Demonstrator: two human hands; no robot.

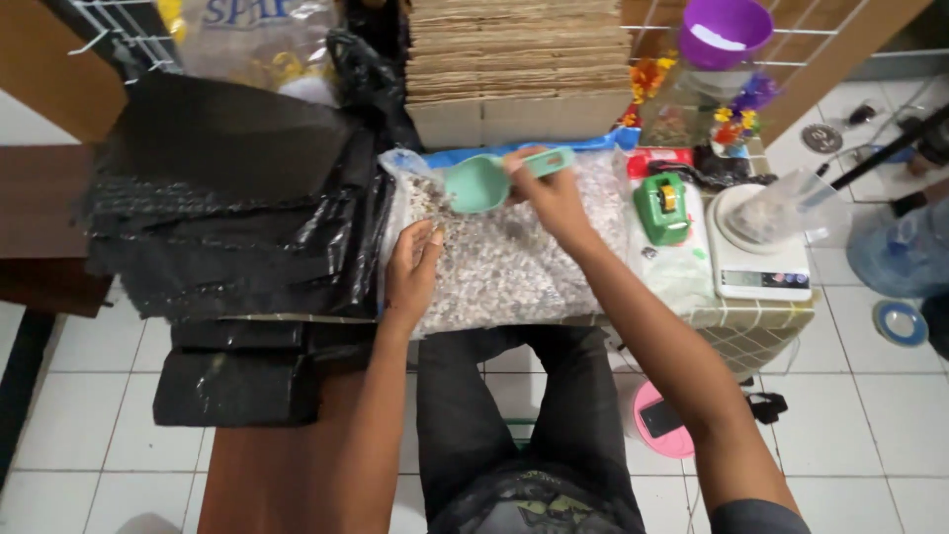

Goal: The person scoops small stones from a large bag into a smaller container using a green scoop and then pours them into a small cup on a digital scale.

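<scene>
My right hand (554, 198) grips the handle of a green plastic scoop (481, 181), whose bowl hangs over the open top of a large clear bag of small pale and brown granules (514, 262). My left hand (413, 269) rests on the left edge of that bag, fingers pressing the plastic near its opening. The bag lies flat on a small tiled table (756, 326) in front of my knees.
A green tape dispenser (661, 208) and a white digital scale (761, 259) carrying a clear cup stand right of the bag. Black plastic bags (232, 227) pile up at left. Stacked cardboard (519, 59) stands behind. A purple bowl (724, 32) sits at top right, a pink stool (660, 420) below.
</scene>
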